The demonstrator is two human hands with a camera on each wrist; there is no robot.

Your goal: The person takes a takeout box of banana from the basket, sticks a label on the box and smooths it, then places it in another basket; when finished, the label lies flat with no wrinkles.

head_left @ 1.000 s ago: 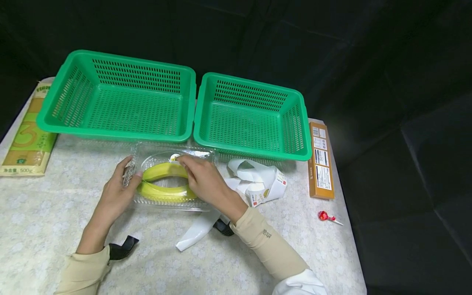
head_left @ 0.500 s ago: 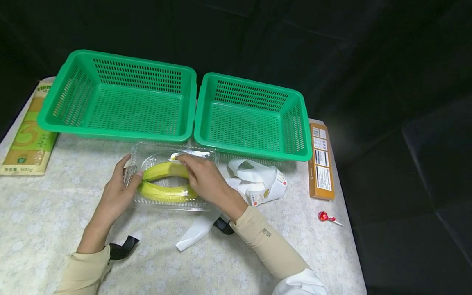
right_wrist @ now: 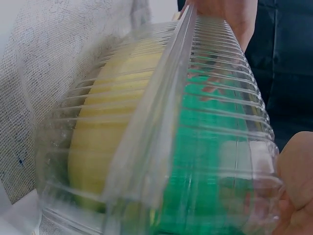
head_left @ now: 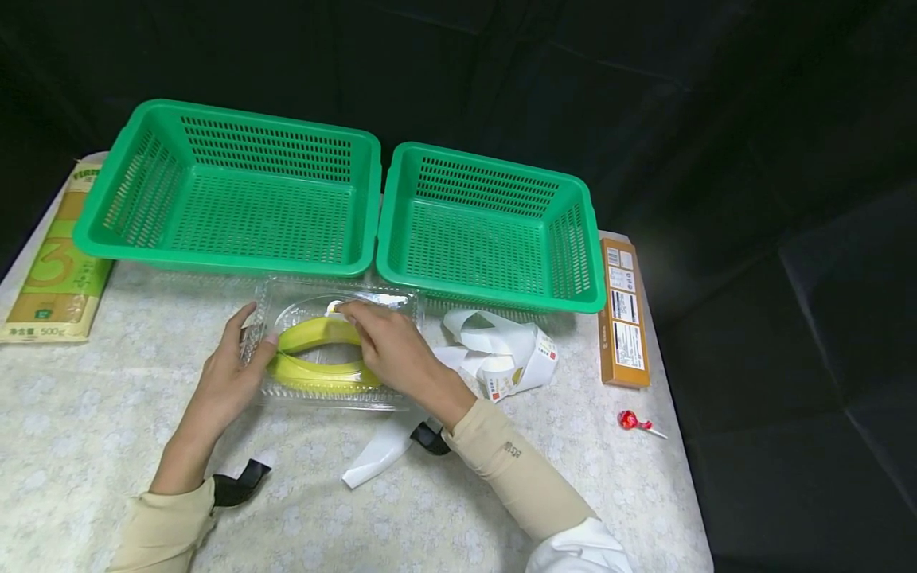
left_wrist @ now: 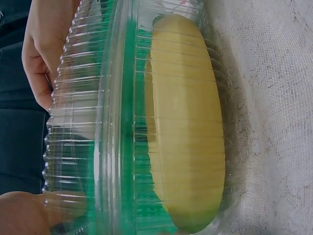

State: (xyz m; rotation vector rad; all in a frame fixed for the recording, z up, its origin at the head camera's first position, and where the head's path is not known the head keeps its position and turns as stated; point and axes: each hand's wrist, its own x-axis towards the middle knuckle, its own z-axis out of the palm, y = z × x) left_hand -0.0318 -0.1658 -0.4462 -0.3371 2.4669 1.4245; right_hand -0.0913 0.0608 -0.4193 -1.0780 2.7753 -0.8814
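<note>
My right hand [head_left: 397,346] has edged slightly left, and the round sticker [head_left: 332,307] with it. My left hand [head_left: 225,378] grips the clear container's [head_left: 318,396] left edge, thumb on top. Two bananas [head_left: 315,372] lie inside, on the counter [head_left: 315,517]. My right fingers pinch the sticker; crumpled white paper [head_left: 509,346] lies just rightward.

clear ribbed container [right_wrist: 161,132] | yellow banana [right_wrist: 112,122] inside | cloth [right_wrist: 44,63] at left
</note>
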